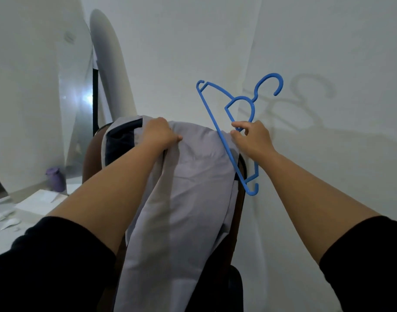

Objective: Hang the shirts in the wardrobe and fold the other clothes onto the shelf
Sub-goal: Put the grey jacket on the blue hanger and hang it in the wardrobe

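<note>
A pale lilac-grey shirt with a dark navy panel near its top left hangs draped over the back of a brown chair. My left hand grips a fold of the shirt near its top. My right hand pinches a blue plastic hanger by its lower inner bar. The hanger is tilted, its hook up at the right and one end resting against the shirt's right edge.
A white wall stands close behind the chair and to the right. At the left a mirror leans, and below it a purple jar, a white box and paper scraps lie on a white surface.
</note>
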### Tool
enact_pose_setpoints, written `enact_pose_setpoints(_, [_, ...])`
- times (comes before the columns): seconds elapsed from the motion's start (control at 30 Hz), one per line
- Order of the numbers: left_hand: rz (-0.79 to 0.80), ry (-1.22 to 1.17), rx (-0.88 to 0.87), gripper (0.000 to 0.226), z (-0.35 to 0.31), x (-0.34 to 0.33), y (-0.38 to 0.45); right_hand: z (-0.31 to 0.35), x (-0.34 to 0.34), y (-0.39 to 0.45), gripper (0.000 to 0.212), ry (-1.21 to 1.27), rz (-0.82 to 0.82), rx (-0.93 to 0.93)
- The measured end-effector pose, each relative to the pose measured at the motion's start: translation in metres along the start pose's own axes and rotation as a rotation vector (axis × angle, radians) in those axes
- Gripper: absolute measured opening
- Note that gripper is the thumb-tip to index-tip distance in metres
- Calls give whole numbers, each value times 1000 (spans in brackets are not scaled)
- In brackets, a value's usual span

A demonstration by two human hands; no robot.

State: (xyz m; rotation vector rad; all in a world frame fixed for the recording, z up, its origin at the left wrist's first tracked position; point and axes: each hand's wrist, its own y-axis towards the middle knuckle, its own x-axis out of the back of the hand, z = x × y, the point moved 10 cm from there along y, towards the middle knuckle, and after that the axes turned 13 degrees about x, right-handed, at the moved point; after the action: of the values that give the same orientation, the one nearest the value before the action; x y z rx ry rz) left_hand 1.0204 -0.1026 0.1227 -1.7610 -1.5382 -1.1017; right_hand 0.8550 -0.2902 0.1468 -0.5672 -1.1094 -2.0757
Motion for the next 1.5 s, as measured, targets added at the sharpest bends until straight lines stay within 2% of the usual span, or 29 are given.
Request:
enact_pose_setpoints(0.1, [73,-56,3,29,-2,-2,-4,2,13,-2,32,-14,-34,14])
enact_pose_setpoints(0.2, [88,-254,0,7,3,17,-11,8,32,-8,34,-63,-53,14])
enact_pose_setpoints(0.3, [63,-481,-69,15,13,57,-23,22,44,-22,41,-70,-29,6])
enact_pose_setpoints(0.43, [73,-606,-215,23,21,116,-51,60,53,-48,68,-64,-2,-2])
enact_pose_setpoints(0.5, [99,-603,-312,25,22,143,-69,88,56,-61,76,-15,15,9])
enact_pose_setpoints(0.6, [118,-555,-422,29,22,179,-102,134,58,-77,72,55,28,55])
enact_pose_setpoints(0.67, [120,-559,-487,34,22,203,-126,163,60,-85,55,71,22,119])
enact_pose_setpoints(0.73, [131,-557,-519,41,26,222,-143,191,65,-96,21,15,3,196])
enact_pose_setpoints(0.77, [141,-531,-527,38,28,228,-151,202,67,-102,16,-22,2,211])
enact_pose_setpoints(0.8, [121,-470,-522,32,30,234,-155,213,69,-108,18,-44,-3,217])
enact_pose_setpoints(0.87, [-23,-191,-453,16,35,242,-162,233,75,-119,19,-42,-24,186])
enact_pose_setpoints(0.9, [-107,-55,-414,24,37,246,-169,242,76,-124,20,-40,-30,164])
enact_pose_setpoints(0.93, [-126,-2,-400,37,38,246,-179,253,77,-128,21,-42,-21,155])
enact_pose_setpoints(1.0, [36,-26,-432,56,33,236,-210,272,71,-135,18,-50,47,139])
enact_pose_setpoints(1.07, [249,95,-453,66,33,209,-242,287,61,-144,14,9,122,107])
enact_pose_setpoints(1.1, [283,188,-458,65,36,198,-254,292,55,-150,13,41,155,88])
enact_pose_setpoints(1.17, [210,265,-478,47,42,191,-268,300,44,-162,15,96,214,82])
enact_pose_setpoints(1.27, [130,149,-476,24,51,197,-273,307,42,-179,27,186,250,102])
enact_pose_setpoints(1.37, [86,-28,-438,28,59,219,-280,305,54,-195,38,289,252,106])
enact_pose_setpoints(1.5, [101,-235,-478,31,58,246,-289,295,68,-217,51,289,272,113])
